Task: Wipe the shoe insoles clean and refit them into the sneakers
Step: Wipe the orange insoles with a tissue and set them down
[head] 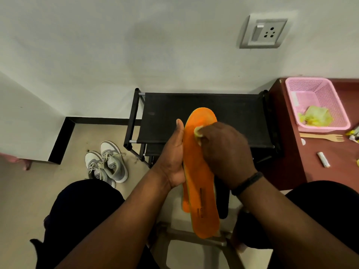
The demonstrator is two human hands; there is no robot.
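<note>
Two orange insoles (200,181) sit stacked in the left hand (172,162), its thumb up along their edge, in front of the black shoe rack (204,113). Right hand (225,150) fingers curl round a yellowish cloth (198,133), pressing it on the top insole's forefoot. Grey sneakers (105,164) wait on the floor, left of the rack.

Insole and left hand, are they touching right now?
Touching. The head view shows the left hand gripping the orange insole's left edge, thumb lying along it, while the right hand presses a yellow cloth on top.
</note>
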